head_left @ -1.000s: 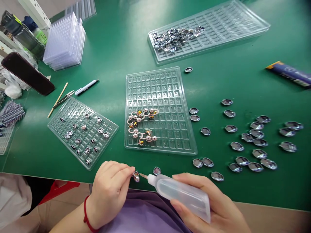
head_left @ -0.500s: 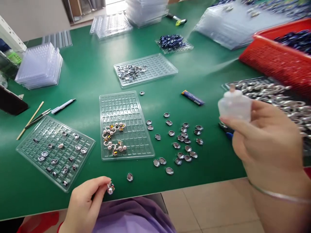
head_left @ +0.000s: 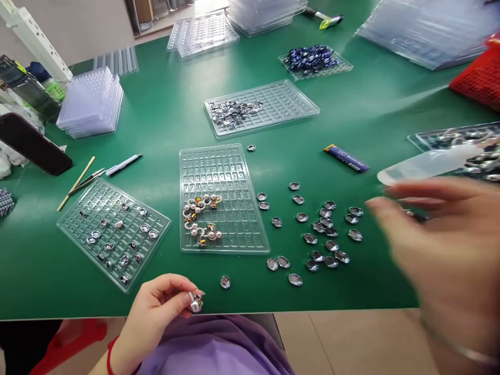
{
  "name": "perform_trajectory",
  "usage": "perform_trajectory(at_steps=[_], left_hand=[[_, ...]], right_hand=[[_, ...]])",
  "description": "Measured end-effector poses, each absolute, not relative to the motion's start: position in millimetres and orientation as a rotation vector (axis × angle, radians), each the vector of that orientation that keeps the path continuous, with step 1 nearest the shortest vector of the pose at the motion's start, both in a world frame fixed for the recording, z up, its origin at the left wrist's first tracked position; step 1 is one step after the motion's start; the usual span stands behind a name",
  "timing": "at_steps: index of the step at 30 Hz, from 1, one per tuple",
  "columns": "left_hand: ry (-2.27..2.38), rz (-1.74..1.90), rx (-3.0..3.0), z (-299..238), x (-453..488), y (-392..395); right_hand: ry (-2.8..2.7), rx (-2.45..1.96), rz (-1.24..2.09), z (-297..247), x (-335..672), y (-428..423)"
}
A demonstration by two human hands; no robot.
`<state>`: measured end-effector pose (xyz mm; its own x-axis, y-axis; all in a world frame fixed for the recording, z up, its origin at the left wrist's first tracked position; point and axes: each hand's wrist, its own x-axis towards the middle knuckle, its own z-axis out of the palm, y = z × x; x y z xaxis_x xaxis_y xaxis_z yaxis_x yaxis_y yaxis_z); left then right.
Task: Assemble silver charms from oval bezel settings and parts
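Observation:
Near the table's front edge my left hand [head_left: 166, 299] pinches a small silver ball-shaped jewellery piece [head_left: 196, 302] with coloured bits between thumb and fingertips. A loose oval faceted gem [head_left: 225, 282] lies just right of it. Over the right side, my right hand [head_left: 441, 245] is smeared by motion. A translucent white squeeze bottle [head_left: 425, 165] lies sideways by its fingertips, blurred; whether the fingers still grip it cannot be made out. Several more oval gems [head_left: 310, 238] are scattered between the hands. Ring-like pieces with silver balls [head_left: 201, 208] rest in the middle clear tray [head_left: 242, 224].
At left, a clear tray [head_left: 91, 208] holds small pieces, beside tweezers [head_left: 88, 181], a wooden stick [head_left: 74, 187] and a pen [head_left: 123, 164]. Farther back are a gem tray [head_left: 289, 107], dark blue gems [head_left: 312, 59] and tray stacks [head_left: 89, 101]. A glue tube [head_left: 346, 158] and red basket [head_left: 478, 78] stand right.
The bottle, upright in my right hand before, is now tipped over sideways. My left hand still pinches the jewellery piece, slightly turned. The whole view has shifted left.

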<state>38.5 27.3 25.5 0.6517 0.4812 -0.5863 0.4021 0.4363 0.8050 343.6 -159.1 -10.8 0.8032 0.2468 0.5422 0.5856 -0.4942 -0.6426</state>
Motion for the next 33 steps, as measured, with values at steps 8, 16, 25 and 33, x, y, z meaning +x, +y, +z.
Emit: perform_trajectory(at_steps=[8,16,25,33], left_hand=[[0.870,0.086,1.058,26.9,40.2,22.2],[0.769,0.068,0.875,21.1,34.0,21.6],[0.754,0.135,0.893,27.3,39.2,11.4],[0.788,0.128,0.986,27.4,40.1,10.9]], right_hand=[[-1.891,-1.491,0.102,-12.5,215.5,-116.0],[-1.315,-1.377,0.617,-4.4,195.2,-118.3],[-0.714,-1.338,1.037,0.5,180.7,-118.3],[-0.526,-1.146,1.224,4.4,182.2,-115.1]])
